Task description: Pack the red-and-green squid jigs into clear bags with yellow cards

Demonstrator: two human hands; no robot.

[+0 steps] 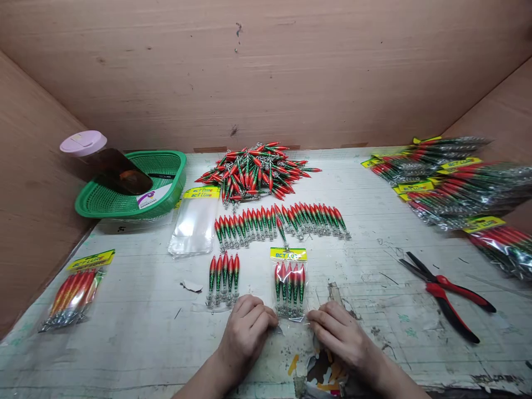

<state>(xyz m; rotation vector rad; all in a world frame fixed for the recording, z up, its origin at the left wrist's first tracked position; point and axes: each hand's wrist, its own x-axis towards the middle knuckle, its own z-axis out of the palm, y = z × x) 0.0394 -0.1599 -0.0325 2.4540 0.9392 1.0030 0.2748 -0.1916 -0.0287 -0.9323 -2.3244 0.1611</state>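
Note:
A clear bag of red-and-green squid lures [290, 291] with a yellow header lies flat in front of me, several lures side by side inside. My left hand [248, 335] has its fingers curled at the bag's lower left corner. At the lower right corner, the fingers of my right hand [343, 335] are pinched together. Left of the bag, a small group of loose lures [224, 274] lies with its hooks over clear plastic. Behind is a long row of lures [257, 223], with a single lure [282, 231] angled toward the bag's header.
A heap of lures [257, 172] lies at the back. Flat clear bags [193, 224] sit beside a green basket [180, 177] holding a lidded bottle [120, 169]. Filled packs [469, 183] and red-black pliers [446, 299] lie right; another pack [75, 291] lies left. Wooden walls enclose the table.

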